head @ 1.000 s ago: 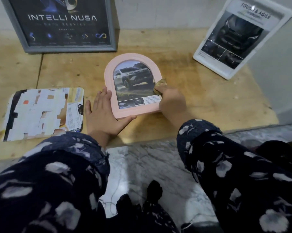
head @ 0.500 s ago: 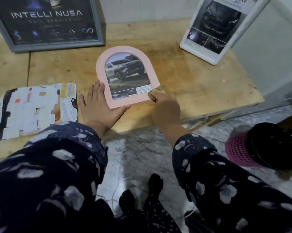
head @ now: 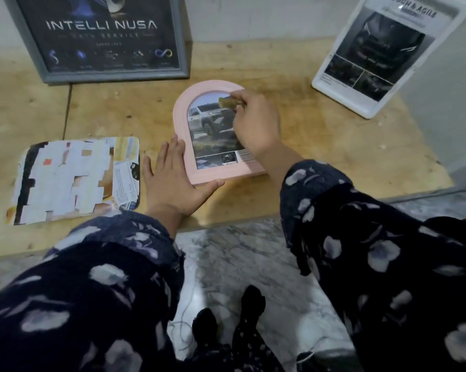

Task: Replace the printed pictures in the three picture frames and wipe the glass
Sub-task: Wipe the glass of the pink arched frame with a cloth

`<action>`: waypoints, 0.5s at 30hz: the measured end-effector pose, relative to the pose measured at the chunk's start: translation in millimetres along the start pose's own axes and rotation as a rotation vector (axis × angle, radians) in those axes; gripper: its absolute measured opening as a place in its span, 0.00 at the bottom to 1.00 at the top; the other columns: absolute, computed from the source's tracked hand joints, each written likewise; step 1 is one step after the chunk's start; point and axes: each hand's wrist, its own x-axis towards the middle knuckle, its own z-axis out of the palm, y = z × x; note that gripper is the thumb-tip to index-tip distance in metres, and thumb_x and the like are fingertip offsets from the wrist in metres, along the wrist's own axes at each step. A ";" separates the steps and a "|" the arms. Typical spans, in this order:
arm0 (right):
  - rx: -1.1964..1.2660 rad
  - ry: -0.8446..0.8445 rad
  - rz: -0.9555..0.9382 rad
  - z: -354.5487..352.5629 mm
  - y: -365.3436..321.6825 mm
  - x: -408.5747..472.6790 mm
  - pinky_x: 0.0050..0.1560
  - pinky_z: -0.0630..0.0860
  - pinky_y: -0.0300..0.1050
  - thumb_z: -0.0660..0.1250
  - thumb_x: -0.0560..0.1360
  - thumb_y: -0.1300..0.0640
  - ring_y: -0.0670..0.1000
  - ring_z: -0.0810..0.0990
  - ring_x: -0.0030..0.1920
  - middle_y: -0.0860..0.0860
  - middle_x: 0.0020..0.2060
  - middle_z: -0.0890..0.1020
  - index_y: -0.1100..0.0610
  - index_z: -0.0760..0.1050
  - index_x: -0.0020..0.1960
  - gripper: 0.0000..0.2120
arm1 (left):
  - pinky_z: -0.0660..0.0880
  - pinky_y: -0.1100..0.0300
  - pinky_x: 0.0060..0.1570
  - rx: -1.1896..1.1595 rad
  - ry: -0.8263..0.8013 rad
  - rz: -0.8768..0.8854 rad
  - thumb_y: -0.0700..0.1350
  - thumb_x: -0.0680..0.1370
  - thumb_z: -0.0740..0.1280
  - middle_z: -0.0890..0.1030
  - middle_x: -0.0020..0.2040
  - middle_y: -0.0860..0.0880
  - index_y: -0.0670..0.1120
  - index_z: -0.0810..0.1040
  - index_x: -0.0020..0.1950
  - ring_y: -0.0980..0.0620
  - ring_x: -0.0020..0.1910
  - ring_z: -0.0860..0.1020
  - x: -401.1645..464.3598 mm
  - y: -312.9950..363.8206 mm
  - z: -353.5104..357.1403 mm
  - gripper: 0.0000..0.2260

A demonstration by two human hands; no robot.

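A pink arched picture frame lies flat on the wooden table, holding a car print. My right hand rests over its upper right glass and pinches a small yellowish cloth against the top of the picture. My left hand lies flat on the table, fingers spread, pressed against the frame's lower left corner. A grey frame with a dark poster leans on the wall at the back left. A white frame with a dark car print leans at the back right.
A loose printed sheet, mostly pale patches, lies on the table to the left of my left hand. The table's front edge runs just under my forearms, with marble floor below. A wall closes the right side.
My right hand has slid the cloth from the frame's lower right corner up to the top of the glass. My left hand stays braced at the lower left corner.
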 end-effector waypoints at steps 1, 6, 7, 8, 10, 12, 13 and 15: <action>-0.021 -0.006 -0.024 2.8 -1.8 12.5 0.58 0.74 0.42 0.58 0.77 0.64 0.51 0.79 0.59 0.50 0.60 0.81 0.53 0.75 0.66 0.19 | 0.43 0.41 0.74 0.004 -0.003 0.003 0.80 0.65 0.53 0.50 0.80 0.52 0.47 0.51 0.79 0.52 0.78 0.48 0.0 0.2 -0.6 0.52; -0.140 -0.098 -0.075 35.1 -10.4 59.4 0.59 0.75 0.49 0.56 0.77 0.64 0.57 0.78 0.60 0.55 0.60 0.80 0.56 0.74 0.67 0.20 | 0.42 0.42 0.74 -0.016 -0.022 -0.003 0.79 0.66 0.51 0.48 0.80 0.54 0.48 0.50 0.79 0.54 0.78 0.46 5.1 -3.7 -0.6 0.51; -0.178 -0.129 -0.091 41.1 -11.2 62.3 0.58 0.76 0.50 0.56 0.77 0.64 0.58 0.78 0.59 0.56 0.59 0.81 0.56 0.75 0.66 0.20 | 0.42 0.42 0.74 -0.019 -0.022 -0.001 0.79 0.66 0.51 0.47 0.80 0.54 0.48 0.49 0.79 0.54 0.78 0.45 4.6 -2.9 -0.9 0.50; -0.219 -0.165 -0.107 48.7 -11.9 63.6 0.57 0.76 0.50 0.56 0.76 0.64 0.58 0.79 0.58 0.56 0.58 0.81 0.56 0.76 0.64 0.19 | 0.42 0.42 0.74 -0.015 -0.021 0.003 0.78 0.67 0.52 0.47 0.80 0.55 0.48 0.49 0.79 0.54 0.78 0.45 5.5 -3.1 -0.5 0.50; -0.313 -0.203 -0.147 63.1 -12.5 62.0 0.53 0.77 0.49 0.56 0.76 0.66 0.57 0.80 0.56 0.56 0.56 0.81 0.56 0.77 0.61 0.18 | 0.43 0.42 0.74 -0.011 -0.018 0.008 0.77 0.67 0.53 0.47 0.80 0.54 0.48 0.50 0.79 0.54 0.78 0.45 6.7 -3.3 0.1 0.49; -0.392 -0.180 -0.206 73.9 -11.4 58.5 0.49 0.76 0.48 0.56 0.76 0.67 0.56 0.80 0.55 0.55 0.56 0.81 0.54 0.76 0.62 0.20 | 0.43 0.42 0.74 -0.018 -0.022 0.007 0.77 0.67 0.53 0.47 0.80 0.54 0.48 0.50 0.79 0.54 0.78 0.45 6.4 -3.7 0.6 0.49; -0.427 -0.184 -0.241 77.3 -11.8 57.3 0.48 0.76 0.48 0.56 0.76 0.67 0.56 0.80 0.55 0.55 0.56 0.80 0.53 0.75 0.64 0.21 | 0.42 0.43 0.74 -0.019 -0.028 0.002 0.78 0.67 0.53 0.47 0.80 0.54 0.49 0.49 0.79 0.54 0.78 0.45 6.8 -4.4 0.3 0.49; -0.478 -0.219 -0.303 79.4 -9.1 54.8 0.45 0.73 0.48 0.55 0.76 0.67 0.57 0.79 0.55 0.56 0.57 0.79 0.52 0.73 0.66 0.22 | 0.42 0.43 0.74 -0.011 -0.042 0.002 0.78 0.66 0.49 0.46 0.80 0.54 0.49 0.48 0.79 0.54 0.78 0.45 7.0 -3.3 -0.5 0.50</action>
